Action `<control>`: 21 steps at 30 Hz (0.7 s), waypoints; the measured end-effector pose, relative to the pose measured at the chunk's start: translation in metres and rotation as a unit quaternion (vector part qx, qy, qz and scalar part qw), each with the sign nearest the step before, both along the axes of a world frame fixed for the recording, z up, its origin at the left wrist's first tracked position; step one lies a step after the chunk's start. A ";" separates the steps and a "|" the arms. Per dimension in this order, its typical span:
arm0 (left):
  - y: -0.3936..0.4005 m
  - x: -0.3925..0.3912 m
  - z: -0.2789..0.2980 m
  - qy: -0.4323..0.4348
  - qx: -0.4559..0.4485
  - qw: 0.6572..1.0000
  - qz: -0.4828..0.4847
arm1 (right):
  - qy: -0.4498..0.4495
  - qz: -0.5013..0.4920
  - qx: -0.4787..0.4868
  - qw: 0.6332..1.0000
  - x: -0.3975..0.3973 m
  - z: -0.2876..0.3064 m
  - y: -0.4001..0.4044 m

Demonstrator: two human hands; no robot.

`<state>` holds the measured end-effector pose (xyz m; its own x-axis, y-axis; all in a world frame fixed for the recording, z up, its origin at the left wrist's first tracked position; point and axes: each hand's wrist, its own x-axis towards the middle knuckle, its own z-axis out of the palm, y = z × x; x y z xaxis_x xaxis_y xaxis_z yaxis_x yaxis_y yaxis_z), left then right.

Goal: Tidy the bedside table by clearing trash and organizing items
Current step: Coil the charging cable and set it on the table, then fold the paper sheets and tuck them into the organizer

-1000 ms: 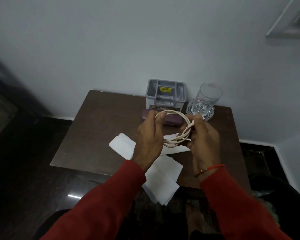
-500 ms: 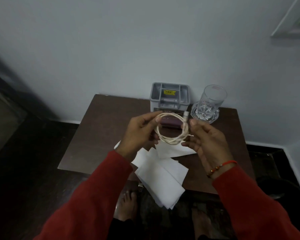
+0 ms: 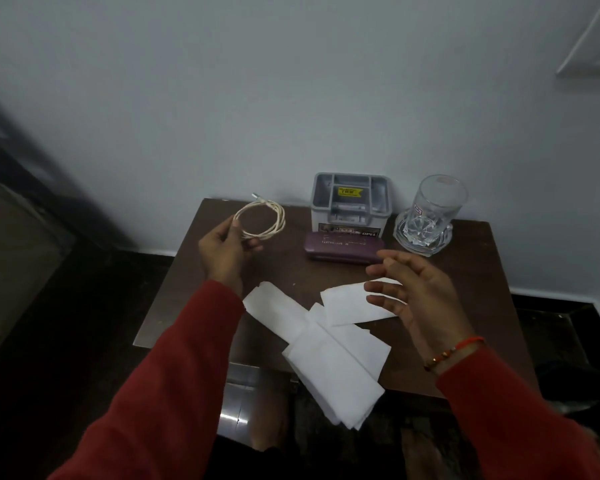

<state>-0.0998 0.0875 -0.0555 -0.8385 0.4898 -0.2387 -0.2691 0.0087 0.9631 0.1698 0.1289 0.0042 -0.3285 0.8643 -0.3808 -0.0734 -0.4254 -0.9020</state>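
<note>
The left hand (image 3: 224, 252) holds the coiled white cable (image 3: 262, 220) over the far left corner of the dark surface (image 3: 194, 292); its fingers (image 3: 248, 244) pinch the near edge of the loop, and the rest of the coil stands out beyond the fingertips toward the wall, plug end uppermost. The right hand (image 3: 420, 299) hovers empty above the white paper sheets (image 3: 329, 348), fingers spread and apart from everything. At the back stand a grey organizer box (image 3: 351, 202) and a glass mug (image 3: 428, 216), with a purple case (image 3: 343, 247) lying just in front of the box.
</note>
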 end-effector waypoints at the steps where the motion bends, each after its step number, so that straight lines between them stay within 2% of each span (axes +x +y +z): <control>1: 0.004 -0.004 -0.005 -0.009 -0.011 1.000 0.008 | -0.002 0.000 0.001 1.000 0.001 -0.001 0.001; 6: 0.019 -0.011 -0.025 0.000 -0.075 0.997 -0.012 | -0.010 0.000 0.005 1.000 0.004 -0.006 0.006; 9: 0.026 -0.013 -0.028 0.072 -0.134 0.988 -0.034 | -0.008 0.001 0.008 1.000 0.004 -0.008 0.007; 12: 0.029 -0.017 -0.027 0.209 -0.228 0.947 -0.086 | -0.015 0.009 0.025 1.000 0.002 -0.009 0.005; 15: 0.026 -0.020 -0.024 0.269 -0.301 0.908 -0.115 | -0.098 0.062 0.101 0.988 -0.001 -0.016 0.002; 17: 0.022 -0.018 -0.019 0.306 -0.318 0.890 -0.113 | -0.220 0.149 0.190 0.945 -0.001 -0.025 -0.003; 19: 0.014 -0.009 -0.006 0.330 -0.316 0.881 -0.121 | -0.349 0.260 0.258 0.863 0.000 -0.034 -0.011; 21: 0.003 0.006 0.012 0.323 -0.298 0.888 -0.133 | -0.426 0.346 0.282 0.787 -0.001 -0.041 -0.021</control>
<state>-0.0937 0.0905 -0.0438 -0.7685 0.6391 -0.0319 0.4265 0.5488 0.7190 0.1693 0.1083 -0.0364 -0.6274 0.7012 -0.3385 0.7340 0.3875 -0.5577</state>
